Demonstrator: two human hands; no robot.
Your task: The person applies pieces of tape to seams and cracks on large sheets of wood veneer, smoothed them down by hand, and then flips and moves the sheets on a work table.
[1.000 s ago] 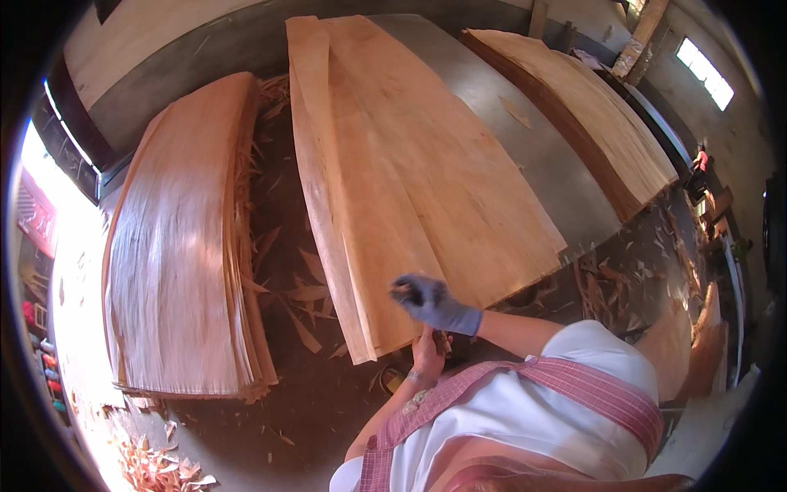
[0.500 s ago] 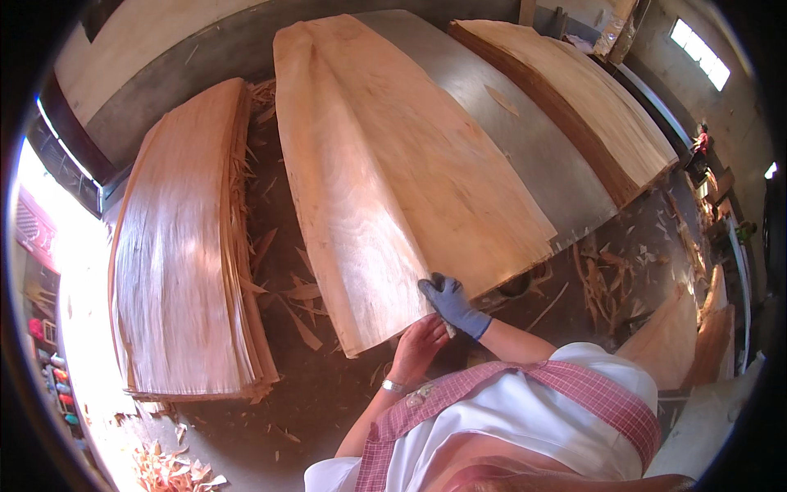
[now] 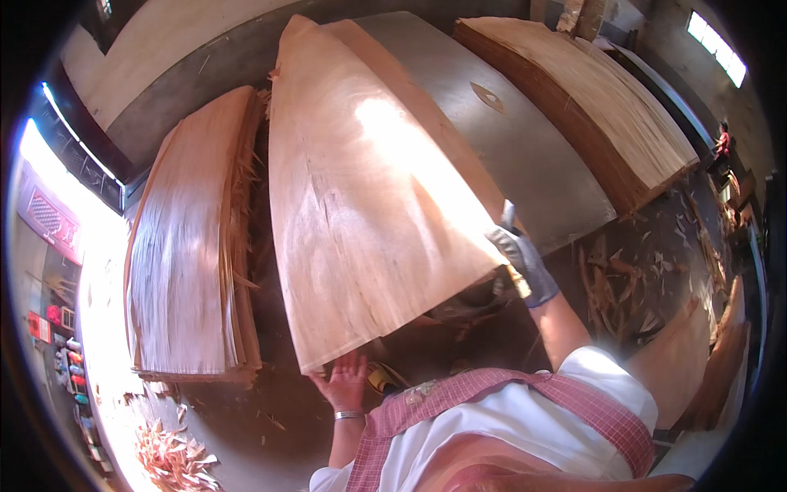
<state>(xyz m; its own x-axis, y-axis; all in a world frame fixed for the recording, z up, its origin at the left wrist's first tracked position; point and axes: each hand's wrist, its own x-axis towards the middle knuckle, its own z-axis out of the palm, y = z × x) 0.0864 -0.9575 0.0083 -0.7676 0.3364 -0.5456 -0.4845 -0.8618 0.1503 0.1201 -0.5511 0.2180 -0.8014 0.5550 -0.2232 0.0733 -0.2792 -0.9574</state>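
A large thin sheet of wood veneer point(image 3: 369, 213) is lifted at its near edge and bows upward along its right side. My bare left hand point(image 3: 346, 381), with a silver band at the wrist, has the near left corner between thumb and fingers, fingers stretched under the edge. My right hand point(image 3: 529, 262), in a grey-blue glove, grips the near right corner, its thumb pointing up. A narrow yellow thing point(image 3: 518, 283) shows against that palm; its kind is unclear. Beneath the lifted sheet, another veneer sheet point(image 3: 426, 94) lies on a grey metal-looking surface point(image 3: 525, 148).
A tall veneer stack point(image 3: 184, 271) stands on the left, another stack point(image 3: 582, 98) at the far right. Veneer scraps point(image 3: 172, 455) are heaped at the lower left, and more offcuts point(image 3: 607, 287) litter the floor on the right. A distant person point(image 3: 721, 143) stands at the right.
My hands, close together before, are now wide apart, the left moved left and the right moved right and up. The sheet's folded-over part has spread out rightward and risen.
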